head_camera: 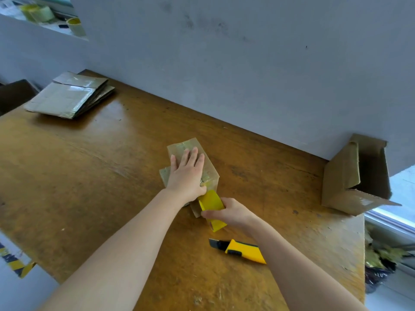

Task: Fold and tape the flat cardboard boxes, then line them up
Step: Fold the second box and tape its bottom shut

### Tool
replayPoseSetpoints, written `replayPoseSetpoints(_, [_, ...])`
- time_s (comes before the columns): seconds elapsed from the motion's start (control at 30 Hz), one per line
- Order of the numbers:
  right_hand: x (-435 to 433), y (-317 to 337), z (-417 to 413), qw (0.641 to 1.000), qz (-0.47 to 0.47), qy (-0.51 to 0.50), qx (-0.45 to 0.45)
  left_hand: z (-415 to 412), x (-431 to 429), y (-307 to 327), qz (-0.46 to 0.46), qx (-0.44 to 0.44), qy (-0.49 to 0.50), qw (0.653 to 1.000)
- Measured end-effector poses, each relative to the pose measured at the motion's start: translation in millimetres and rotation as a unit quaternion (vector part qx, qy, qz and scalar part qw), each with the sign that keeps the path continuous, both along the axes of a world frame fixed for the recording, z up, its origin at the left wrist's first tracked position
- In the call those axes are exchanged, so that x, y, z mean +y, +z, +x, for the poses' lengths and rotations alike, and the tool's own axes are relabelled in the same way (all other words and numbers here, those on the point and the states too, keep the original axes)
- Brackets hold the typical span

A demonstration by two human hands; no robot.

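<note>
Sitting directly under the left grip (187, 173): small cardboard box (190, 143), near the middle of the desk (89, 176), near end touching the tape roll (211, 200) held in the right grip (229, 212).

Left grip open flat, fingers straight and spread, palm pressing on the box top, thumb down at the near edge beside the roll. Right grip closed round the yellow tape roll, fingers curled over its side, roll against the near end of the box.

Box folded up, brown, top glossy and wrinkled with clear tape; flap edges showing low at the near left corner.

Also noted: yellow knife (242, 250) on the desk close to the right wrist, dark blade end pointing left, untouched. Stack of flat boxes (69, 95) at the far left corner. Larger open box (341, 173) tipped on its side at the right edge, against the wall.
</note>
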State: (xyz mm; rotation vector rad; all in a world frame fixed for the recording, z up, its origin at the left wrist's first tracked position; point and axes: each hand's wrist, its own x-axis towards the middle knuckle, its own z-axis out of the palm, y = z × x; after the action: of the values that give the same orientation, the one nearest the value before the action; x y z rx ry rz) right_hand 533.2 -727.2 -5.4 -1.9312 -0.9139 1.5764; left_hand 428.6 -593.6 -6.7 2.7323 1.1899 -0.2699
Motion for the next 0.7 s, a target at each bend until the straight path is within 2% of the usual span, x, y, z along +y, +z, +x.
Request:
replayPoseSetpoints(0.13, [-6.5,-5.6,-4.9,1.0,0.027,-0.015,-0.002,-9.7,-0.2,1.0,0.015,-0.044,-0.044,0.998])
replayPoseSetpoints(0.23, [-7.6,-8.6,-12.3,0.997,0.057,-0.052,0.011,-28.5,-15.7,-8.4,0.044,-0.194,-0.005,0.98])
replayPoseSetpoints(0.3, [-9.2,-11.1,-17.2,0.995,0.069,-0.072,0.022,-37.8,-29.2,-17.6,0.021,-0.321,0.075,0.944])
replayPoseSetpoints(0.37, [-10.3,-12.1,-20.5,0.993,0.074,-0.085,0.026,-44.4,-43.3,-23.5,-0.025,-0.429,0.208,0.879])
replayPoseSetpoints(0.4, [-10.5,-11.8,-22.0,0.993,0.073,-0.087,0.025,-46.1,-51.1,-25.7,-0.054,-0.455,0.272,0.846])
replayPoseSetpoints(0.47, [-10.5,-10.7,-24.5,0.994,0.068,-0.087,0.021,-46.1,-66.5,-28.6,-0.131,-0.445,0.347,0.815])
replayPoseSetpoints(0.53, [-9.7,-12.1,-25.4,0.994,0.066,-0.09,0.022,-42.5,-75.6,-31.4,-0.238,-0.424,0.373,0.79])
replayPoseSetpoints(0.6, [-10.6,-13.1,-25.5,0.993,0.073,-0.087,0.027,-38.1,-77.1,-28.0,-0.325,-0.425,0.391,0.749])
replayPoseSetpoints(0.7, [-13.0,-11.4,-22.5,0.994,0.077,-0.069,0.043,-29.0,-74.0,-25.4,-0.368,-0.429,0.406,0.718])
